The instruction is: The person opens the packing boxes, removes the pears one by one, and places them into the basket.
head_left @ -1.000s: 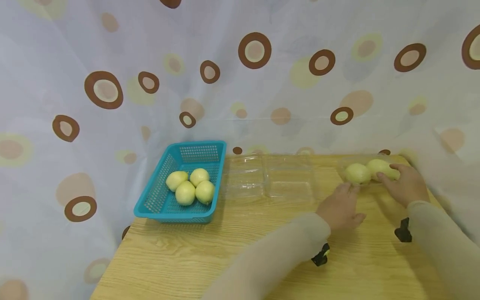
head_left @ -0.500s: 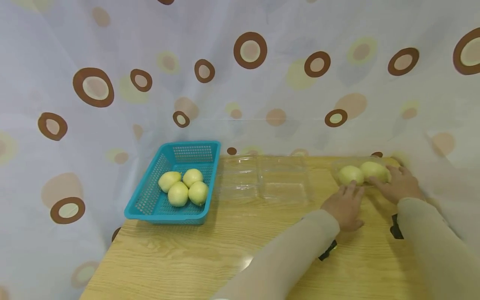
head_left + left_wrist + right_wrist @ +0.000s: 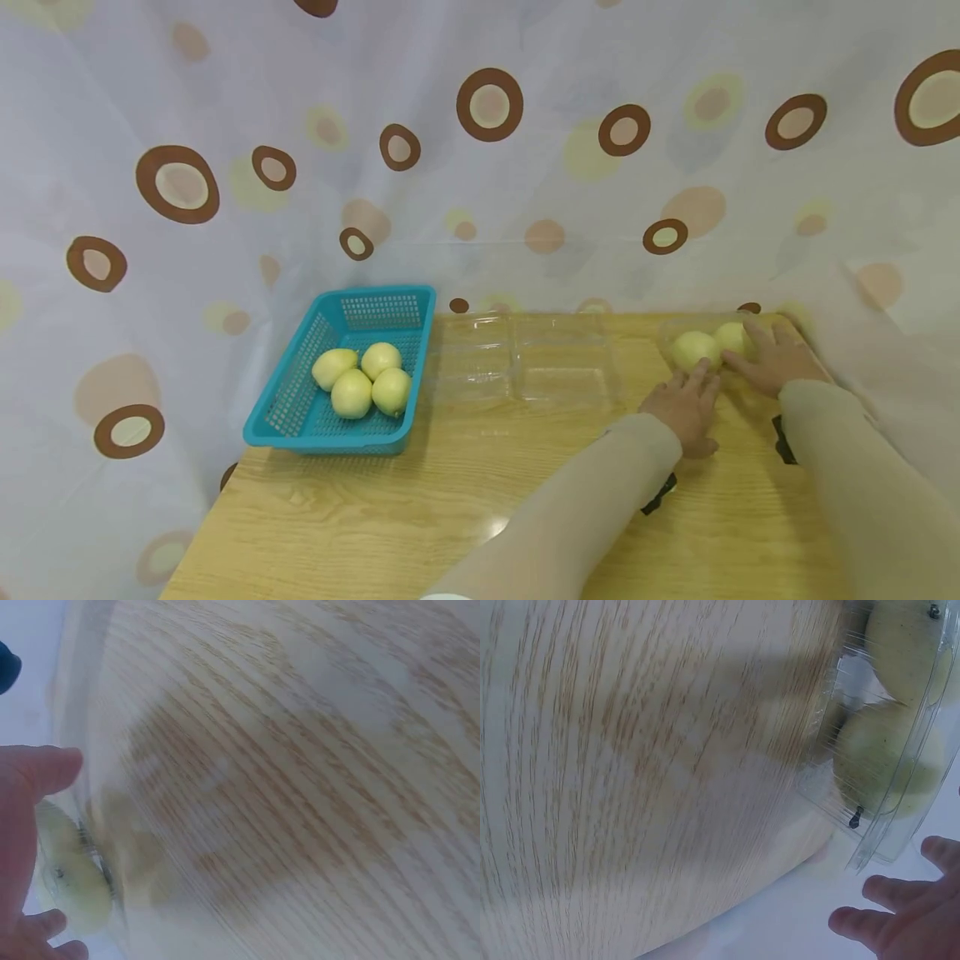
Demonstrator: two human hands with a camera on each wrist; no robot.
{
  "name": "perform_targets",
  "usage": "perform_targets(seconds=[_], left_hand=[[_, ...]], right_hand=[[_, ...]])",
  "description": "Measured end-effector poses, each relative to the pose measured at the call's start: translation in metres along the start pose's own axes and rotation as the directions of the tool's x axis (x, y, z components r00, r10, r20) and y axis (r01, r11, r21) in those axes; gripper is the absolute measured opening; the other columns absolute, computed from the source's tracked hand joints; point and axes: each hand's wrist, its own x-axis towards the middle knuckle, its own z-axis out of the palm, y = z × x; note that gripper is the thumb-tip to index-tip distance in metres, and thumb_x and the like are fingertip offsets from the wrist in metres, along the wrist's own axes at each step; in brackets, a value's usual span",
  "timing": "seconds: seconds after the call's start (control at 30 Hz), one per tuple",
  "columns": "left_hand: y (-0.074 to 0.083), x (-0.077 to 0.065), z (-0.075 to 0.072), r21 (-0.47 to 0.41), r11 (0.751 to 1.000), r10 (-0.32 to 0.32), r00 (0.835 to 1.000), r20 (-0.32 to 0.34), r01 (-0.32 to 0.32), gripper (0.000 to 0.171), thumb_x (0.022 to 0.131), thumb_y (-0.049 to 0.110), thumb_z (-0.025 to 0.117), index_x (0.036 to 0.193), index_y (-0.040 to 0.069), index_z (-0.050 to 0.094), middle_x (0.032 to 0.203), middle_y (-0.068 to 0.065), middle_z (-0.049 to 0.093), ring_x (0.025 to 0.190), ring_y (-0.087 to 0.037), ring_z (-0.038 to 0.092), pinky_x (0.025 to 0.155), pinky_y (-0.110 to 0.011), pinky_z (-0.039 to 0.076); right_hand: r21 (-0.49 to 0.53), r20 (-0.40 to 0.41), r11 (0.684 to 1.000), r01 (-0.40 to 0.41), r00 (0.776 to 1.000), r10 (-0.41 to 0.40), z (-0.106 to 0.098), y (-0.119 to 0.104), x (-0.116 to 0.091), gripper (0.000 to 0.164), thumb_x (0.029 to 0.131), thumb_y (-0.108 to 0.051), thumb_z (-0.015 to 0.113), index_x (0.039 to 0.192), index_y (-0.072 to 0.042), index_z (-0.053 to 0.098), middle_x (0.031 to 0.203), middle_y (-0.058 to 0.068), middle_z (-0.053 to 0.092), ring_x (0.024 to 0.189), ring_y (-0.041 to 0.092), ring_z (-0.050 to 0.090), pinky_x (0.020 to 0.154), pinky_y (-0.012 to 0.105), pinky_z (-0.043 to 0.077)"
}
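Hanging behind everything, a spotted cloth [image 3: 480, 183] backs a wooden surface [image 3: 390, 517]. Read as a clock face, the surface bears a blue basket [image 3: 322, 443] at 10 o'clock, clear trays [image 3: 513, 367] side by side at 12, and a clear box [image 3: 864, 857] at 2. The hands are both released, gripping nothing: the left hand [image 3: 684, 408] reaches to the box's 7 o'clock side, contact unclear; the right hand [image 3: 772, 362] has its fingers spread just beside the 4 o'clock end. Two pale fruits [image 3: 696, 350] sit touching inside the box; four others [image 3: 351, 393] cluster in the basket.
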Motion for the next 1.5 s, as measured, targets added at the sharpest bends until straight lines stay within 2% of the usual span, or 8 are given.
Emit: perform_targets(seconds=[0.2, 0.37, 0.5, 0.67, 1.03, 1.17, 1.27, 1.5], left_hand=[[0.009, 0.008, 0.004, 0.027, 0.999, -0.017, 1.000, 0.017, 0.017, 0.107, 0.077, 0.077, 0.054, 0.150, 0.038, -0.013, 0.154, 0.014, -0.027, 0.144, -0.008, 0.001, 0.113, -0.026, 0.024], [0.009, 0.012, 0.009, 0.004, 0.999, -0.041, 0.999, 0.016, 0.041, 0.108, 0.077, 0.075, 0.057, 0.152, 0.037, -0.010, 0.155, 0.015, -0.023, 0.145, -0.007, -0.001, 0.112, -0.025, 0.024], [0.005, 0.000, 0.003, -0.035, 0.998, -0.047, 0.999, 0.019, 0.048, 0.106, 0.079, 0.070, 0.060, 0.153, 0.035, -0.008, 0.155, 0.016, -0.021, 0.144, -0.005, -0.003, 0.113, -0.025, 0.022], [0.003, 0.008, 0.007, -0.075, 0.996, -0.049, 0.999, 0.025, 0.051, 0.107, 0.078, 0.068, 0.063, 0.153, 0.035, -0.005, 0.154, 0.017, -0.021, 0.143, -0.002, -0.004, 0.112, -0.023, 0.022], [-0.008, 0.023, 0.017, -0.193, 0.977, -0.088, 0.996, 0.020, 0.090, 0.097, 0.081, 0.060, 0.066, 0.153, 0.038, 0.005, 0.158, 0.007, -0.015, 0.140, -0.004, 0.022, 0.104, -0.019, 0.035], [-0.013, 0.022, 0.019, -0.215, 0.974, -0.070, 0.997, -0.012, 0.066, 0.101, 0.081, 0.057, 0.067, 0.154, 0.034, 0.002, 0.159, 0.006, -0.004, 0.140, -0.004, 0.023, 0.105, -0.019, 0.033], [-0.015, 0.020, 0.019, -0.209, 0.977, -0.060, 0.997, -0.055, 0.047, 0.102, 0.081, 0.056, 0.068, 0.155, 0.030, 0.003, 0.155, 0.007, 0.012, 0.134, -0.004, 0.031, 0.102, -0.017, 0.036], [-0.017, 0.014, 0.017, -0.242, 0.970, -0.051, 0.995, -0.083, 0.030, 0.075, 0.083, 0.050, 0.069, 0.144, 0.025, 0.033, 0.122, 0.012, 0.033, 0.099, -0.001, 0.043, 0.076, -0.012, 0.044]], right_hand=[[0.010, 0.104, 1.000, 0.008, 0.995, -0.009, -0.003, -0.002, 0.002, 0.091, 0.094, -0.069, 0.023, 0.150, 0.002, 0.011, 0.142, 0.048, -0.001, 0.121, 0.072, 0.010, 0.093, 0.079, 0.018], [0.017, 0.114, 1.000, 0.013, 0.993, -0.015, -0.008, -0.009, -0.001, 0.089, 0.095, -0.067, 0.026, 0.148, 0.005, 0.018, 0.141, 0.049, 0.002, 0.124, 0.068, 0.010, 0.094, 0.078, 0.021], [0.016, 0.113, 1.000, 0.016, 0.993, -0.017, -0.011, -0.014, -0.004, 0.089, 0.095, -0.066, 0.028, 0.146, 0.007, 0.020, 0.141, 0.049, 0.004, 0.125, 0.067, 0.011, 0.092, 0.077, 0.023], [0.008, 0.117, 1.000, 0.012, 0.993, -0.013, -0.017, -0.021, -0.007, 0.090, 0.095, -0.066, 0.030, 0.145, 0.008, 0.022, 0.139, 0.050, 0.007, 0.122, 0.068, 0.014, 0.090, 0.077, 0.027], [0.023, 0.074, 1.000, 0.003, 0.997, -0.004, -0.013, -0.020, -0.005, 0.091, 0.089, -0.071, 0.039, 0.138, 0.005, 0.033, 0.130, 0.051, 0.020, 0.100, 0.070, 0.040, 0.073, 0.069, 0.044], [0.037, 0.077, 0.999, -0.006, 0.997, 0.003, -0.014, -0.022, -0.004, 0.094, 0.084, -0.075, 0.044, 0.134, 0.003, 0.036, 0.124, 0.052, 0.022, 0.087, 0.064, 0.049, 0.062, 0.061, 0.048], [0.018, 0.095, 1.000, -0.007, 0.995, 0.006, -0.015, -0.024, -0.005, 0.098, 0.082, -0.077, 0.045, 0.137, 0.003, 0.034, 0.125, 0.053, 0.021, 0.092, 0.066, 0.046, 0.064, 0.064, 0.048], [-0.057, 0.152, 0.998, 0.015, 0.988, -0.006, -0.019, -0.033, -0.015, 0.106, 0.082, -0.078, 0.043, 0.143, 0.008, 0.027, 0.124, 0.052, 0.023, 0.105, 0.068, 0.038, 0.068, 0.069, 0.046]])
